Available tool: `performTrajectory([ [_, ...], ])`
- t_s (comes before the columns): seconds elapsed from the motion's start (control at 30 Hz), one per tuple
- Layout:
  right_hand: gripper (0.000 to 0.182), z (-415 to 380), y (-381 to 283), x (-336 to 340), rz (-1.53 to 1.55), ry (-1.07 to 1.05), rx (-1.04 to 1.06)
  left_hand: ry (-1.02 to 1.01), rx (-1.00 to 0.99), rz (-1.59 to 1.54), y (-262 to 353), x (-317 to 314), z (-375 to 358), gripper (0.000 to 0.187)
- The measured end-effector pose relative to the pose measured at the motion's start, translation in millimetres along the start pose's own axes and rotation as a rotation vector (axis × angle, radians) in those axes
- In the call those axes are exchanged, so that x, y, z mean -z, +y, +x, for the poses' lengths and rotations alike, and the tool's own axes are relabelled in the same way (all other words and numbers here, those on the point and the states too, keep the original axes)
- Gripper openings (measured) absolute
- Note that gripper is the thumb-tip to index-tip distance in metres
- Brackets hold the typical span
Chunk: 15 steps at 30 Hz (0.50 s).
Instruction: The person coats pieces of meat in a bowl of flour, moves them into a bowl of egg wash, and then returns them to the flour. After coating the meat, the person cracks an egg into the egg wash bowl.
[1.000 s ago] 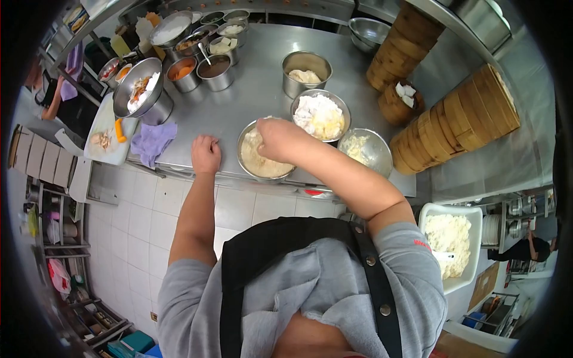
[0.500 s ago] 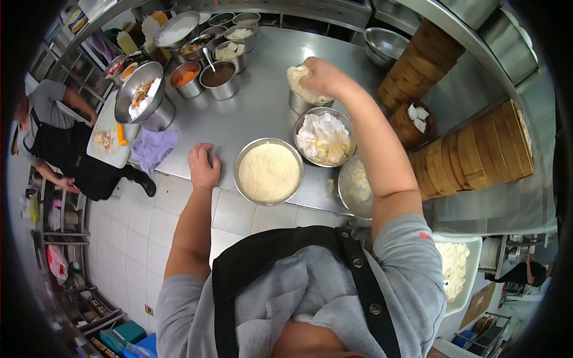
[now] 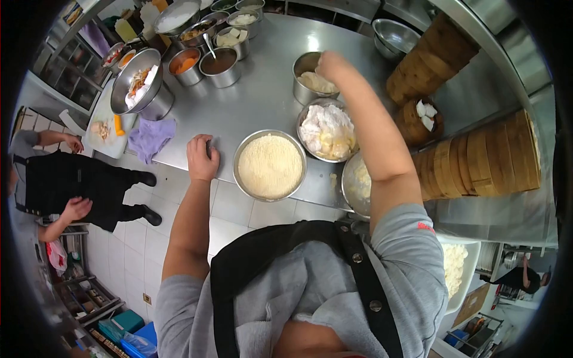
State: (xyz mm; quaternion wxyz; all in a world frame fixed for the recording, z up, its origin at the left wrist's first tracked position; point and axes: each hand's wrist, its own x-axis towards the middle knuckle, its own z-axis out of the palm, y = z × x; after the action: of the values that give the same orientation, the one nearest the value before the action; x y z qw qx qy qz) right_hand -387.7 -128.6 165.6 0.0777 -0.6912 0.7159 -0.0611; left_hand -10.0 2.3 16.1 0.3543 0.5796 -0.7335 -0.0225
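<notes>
My right hand [image 3: 335, 67] is at the rim of a deep metal pot [image 3: 301, 89], its fingers curled downward and partly hidden. Inside the pot sits a pale, doughy mass [image 3: 315, 82] just beside those fingers. Whether they pinch any of it cannot be seen. My left hand [image 3: 203, 158] lies on the edge of the steel table, fingers stretched and thumb apart, holding nothing. Between my arms stands a round metal bowl of pale yellow crumbs [image 3: 270, 166]. Behind and right of it, another bowl holds flour-dusted lumps with a yellowish wet patch [image 3: 325, 131].
Beneath my right forearm is a metal bowl with residue [image 3: 356, 185]. Bamboo steamers [image 3: 477, 158] stand stacked at the right. At the left are a purple cloth [image 3: 151, 138], a cutting board [image 3: 107, 122] and several filled pots. A co-worker [image 3: 65, 179] stands by the left end.
The doughy mass that my right hand held raised over the pot now lies lower, inside it. My left hand stays put. The co-worker at left has shifted, with both hands now off the board.
</notes>
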Motion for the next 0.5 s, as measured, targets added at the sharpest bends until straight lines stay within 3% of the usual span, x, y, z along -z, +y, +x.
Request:
performTrajectory([
  [0.17, 0.025, -3.7, 14.1, 7.6, 0.524, 0.075, 0.043, 0.012, -0.028, 0.001, -3.3, -0.6, -1.2, 0.029],
  [0.27, 0.024, -35.6, 16.4, 20.5, 0.909, -0.027, 0.066, 0.016, -0.039, 0.015, -4.4, -1.6, -1.5, 0.029],
  [0.37, 0.021, -88.2, 18.0, 41.8, 0.987, -0.068, 0.045, 0.02, -0.059, 0.007, -3.0, -0.2, -1.4, 0.027],
  [0.4, 0.02, -105.6, 23.3, 43.3, 0.8, 0.02, 0.047, 0.017, -0.059, -0.001, -4.5, -0.9, -2.0, 0.028],
  [0.5, 0.016, -166.8, 46.5, 36.6, 0.576, 0.009, 0.031, 0.03, -0.061, -0.014, -9.5, -5.2, -2.9, 0.028],
])
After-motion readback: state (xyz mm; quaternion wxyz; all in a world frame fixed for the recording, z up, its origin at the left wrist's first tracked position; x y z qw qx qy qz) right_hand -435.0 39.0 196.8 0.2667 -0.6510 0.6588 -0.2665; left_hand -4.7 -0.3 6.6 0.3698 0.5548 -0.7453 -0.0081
